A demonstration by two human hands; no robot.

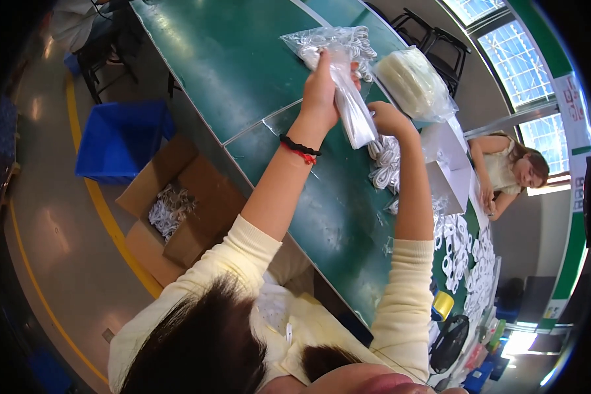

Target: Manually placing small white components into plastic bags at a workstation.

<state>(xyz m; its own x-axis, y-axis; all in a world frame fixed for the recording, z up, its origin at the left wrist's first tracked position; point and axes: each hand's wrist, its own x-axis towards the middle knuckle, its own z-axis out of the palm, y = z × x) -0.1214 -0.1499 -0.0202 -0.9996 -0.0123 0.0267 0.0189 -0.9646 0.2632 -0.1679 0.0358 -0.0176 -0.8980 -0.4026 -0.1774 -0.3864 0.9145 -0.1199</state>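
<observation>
My left hand (pixel 322 92) is closed around a stack of clear flat plastic bags (pixel 353 108), held tilted above the green table. My right hand (pixel 389 119) is beside the stack's right edge with its fingers curled in; what they pinch, if anything, is hidden. Beyond my left hand lies a clear bag with coiled white cables (pixel 356 41). More bundles of coiled white cable (pixel 385 157) rest on the table just below my right hand. A plastic-wrapped pack of cream-white pieces (pixel 415 84) sits past that hand, next to an open white box (pixel 448 157).
Many small white ring-shaped parts (pixel 454 253) cover the table's right side, near a yellow tape roll (pixel 442 305). Another person (pixel 505 164) works across the table. On the floor at left are a blue bin (pixel 121 141) and an open carton (pixel 197 180) with white cables inside.
</observation>
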